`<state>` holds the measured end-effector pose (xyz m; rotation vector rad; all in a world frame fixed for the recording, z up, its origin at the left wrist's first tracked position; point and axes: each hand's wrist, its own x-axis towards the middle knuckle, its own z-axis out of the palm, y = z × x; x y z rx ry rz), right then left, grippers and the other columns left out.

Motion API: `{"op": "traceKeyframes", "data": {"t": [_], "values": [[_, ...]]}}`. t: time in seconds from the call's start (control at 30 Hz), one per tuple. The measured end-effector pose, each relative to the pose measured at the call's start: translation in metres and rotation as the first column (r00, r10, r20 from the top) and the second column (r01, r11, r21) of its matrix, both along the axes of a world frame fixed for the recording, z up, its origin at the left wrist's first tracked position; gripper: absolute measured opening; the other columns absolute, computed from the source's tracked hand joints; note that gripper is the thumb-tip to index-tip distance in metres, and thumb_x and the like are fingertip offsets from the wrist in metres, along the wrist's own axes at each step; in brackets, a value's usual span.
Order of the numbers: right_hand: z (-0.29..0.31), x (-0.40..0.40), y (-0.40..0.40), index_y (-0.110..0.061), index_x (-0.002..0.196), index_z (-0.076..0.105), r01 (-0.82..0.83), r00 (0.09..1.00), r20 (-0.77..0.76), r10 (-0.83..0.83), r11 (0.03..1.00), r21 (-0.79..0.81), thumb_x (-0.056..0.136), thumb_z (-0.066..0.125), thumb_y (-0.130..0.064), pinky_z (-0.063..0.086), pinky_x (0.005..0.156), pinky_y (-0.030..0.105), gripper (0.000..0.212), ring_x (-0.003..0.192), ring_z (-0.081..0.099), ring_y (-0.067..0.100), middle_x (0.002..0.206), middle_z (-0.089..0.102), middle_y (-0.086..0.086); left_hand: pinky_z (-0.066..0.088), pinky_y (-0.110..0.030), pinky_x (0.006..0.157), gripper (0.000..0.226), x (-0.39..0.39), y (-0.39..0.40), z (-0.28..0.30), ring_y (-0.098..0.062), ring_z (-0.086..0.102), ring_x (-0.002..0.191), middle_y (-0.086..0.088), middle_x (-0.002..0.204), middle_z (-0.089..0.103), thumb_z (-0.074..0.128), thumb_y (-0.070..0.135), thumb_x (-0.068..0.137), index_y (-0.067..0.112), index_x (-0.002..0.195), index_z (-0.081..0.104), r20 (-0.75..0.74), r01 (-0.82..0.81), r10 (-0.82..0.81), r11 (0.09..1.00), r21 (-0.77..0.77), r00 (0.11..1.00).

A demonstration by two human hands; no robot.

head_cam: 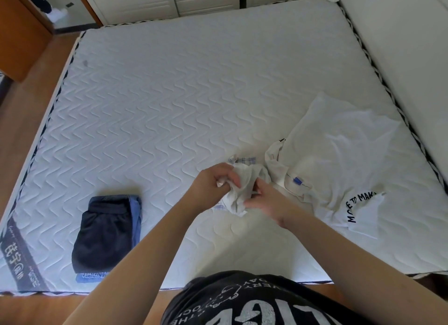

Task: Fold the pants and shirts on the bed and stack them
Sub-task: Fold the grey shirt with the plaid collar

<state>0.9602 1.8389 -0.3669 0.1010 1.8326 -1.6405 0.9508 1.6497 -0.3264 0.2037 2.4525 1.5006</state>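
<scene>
White cloth [242, 191] bunched in our closed left hand [211, 186] and right hand [264, 201] may snag the shirt [339, 159] just beside it when lifted.

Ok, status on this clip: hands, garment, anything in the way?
Left hand and right hand both gripping bunched white plaid garment. White T-shirt unfolded alongside. Folded dark stack done. Nothing obstructing.
</scene>
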Motion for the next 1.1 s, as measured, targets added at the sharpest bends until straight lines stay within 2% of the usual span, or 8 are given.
{"op": "traceKeyframes", "data": {"t": [0.1,0.2,0.37,0.53,0.67,0.8,0.93,1.1], "values": [[-0.007,0.005,0.0,-0.023,0.099,0.066,-0.154,0.988,0.025,0.152,0.975,0.163,0.083,0.063,-0.007,0.045,0.066,0.014,0.023,0.08,0.065,0.011,0.083,0.071,-0.014,0.041,-0.011,0.083,0.04,0.014,-0.014,-0.003,0.002,0.059,0.093,0.017,0.095,0.063,0.056,-0.014,0.073,0.023,0.073,0.073,-0.009,0.172,-0.173,0.981,-0.085,0.985],[-0.026,0.01,0.006,-0.003,0.099,0.068,-0.204,0.975,0.159,0.157,0.916,0.345,0.089,0.055,-0.013,0.042,0.066,0.024,0.019,0.087,0.068,0.019,0.097,0.073,0.008,0.038,-0.006,0.078,0.038,0.029,-0.031,-0.015,0.007,0.058,0.088,0.019,0.097,0.062,0.054,-0.014,0.076,0.019,0.072,0.073,0.029,0.24,-0.238,0.956,-0.171,0.971],[-0.043,0.023,0.006,-0.012,0.097,0.065,-0.192,0.981,0.101,0.163,0.839,0.509,0.087,0.064,-0.027,0.044,0.062,0.021,0.017,0.07,0.06,0.01,0.087,0.068,0.001,0.04,-0.006,0.082,0.044,0.049,-0.05,-0.044,0.006,0.058,0.097,0.016,0.104,0.065,0.051,-0.013,0.079,0.022,0.058,0.067,0.207,0.299,-0.245,0.909,-0.29,0.947],[-0.042,0.03,-0.009,-0.041,0.138,0.044,-0.359,0.919,-0.054,0.39,0.887,0.289,0.086,0.062,-0.007,0.043,0.058,0.011,0.065,0.058,0.051,-0.001,0.092,0.061,-0.009,0.044,-0.011,0.081,0.039,0.059,-0.045,-0.051,0.006,0.061,0.095,0.014,0.096,0.069,0.058,-0.007,0.082,0.022,0.059,0.068,0.234,0.343,-0.292,0.913,-0.222,0.927],[-0.038,0.028,-0.021,-0.042,0.102,0.062,-0.474,0.834,-0.157,0.53,0.832,0.289,0.083,0.059,-0.005,0.04,0.062,0.013,0.042,0.067,0.054,0.0,0.08,0.062,-0.018,0.045,-0.019,0.076,0.043,0.06,-0.04,-0.049,-0.005,0.06,0.081,0.013,0.086,0.065,0.058,-0.006,0.082,0.035,0.069,0.066,0.186,0.194,-0.176,0.978,-0.079,0.967],[-0.037,0.019,-0.015,-0.019,0.074,0.058,-0.277,0.816,-0.367,0.446,0.86,0.428,0.083,0.069,-0.014,0.03,0.058,0.019,0.015,0.058,0.044,-0.001,0.066,0.052,-0.009,0.042,-0.017,0.059,0.041,0.059,-0.042,-0.054,-0.012,0.057,0.065,0.007,0.08,0.066,0.047,0.007,0.087,0.044,0.104,0.055,0.319,-0.063,0.053,0.998,0.023,0.946],[-0.034,0.007,-0.002,-0.018,0.075,0.055,0.005,0.851,-0.482,0.21,0.913,0.408,0.081,0.075,-0.019,0.031,0.055,0.018,0.021,0.055,0.04,0.005,0.063,0.049,-0.005,0.043,-0.018,0.064,0.013,0.055,-0.034,-0.063,0.001,0.056,0.058,0.019,0.067,0.064,0.044,0.045,0.096,0.054,0.095,0.054,0.416,0.044,-0.012,0.997,-0.067,0.909],[-0.027,-0.002,0.003,-0.022,0.074,0.049,0.235,0.854,-0.519,-0.041,0.92,0.314,0.08,0.075,-0.02,0.035,0.051,0.012,0.026,0.054,0.045,0.002,0.058,0.048,-0.012,0.039,-0.016,0.075,0.043,0.041,-0.024,-0.067,0.011,0.054,0.077,0.027,0.089,0.063,0.038,0.078,0.084,0.045,0.097,0.062,0.449,0.18,-0.152,0.983,-0.02,0.881]]}}
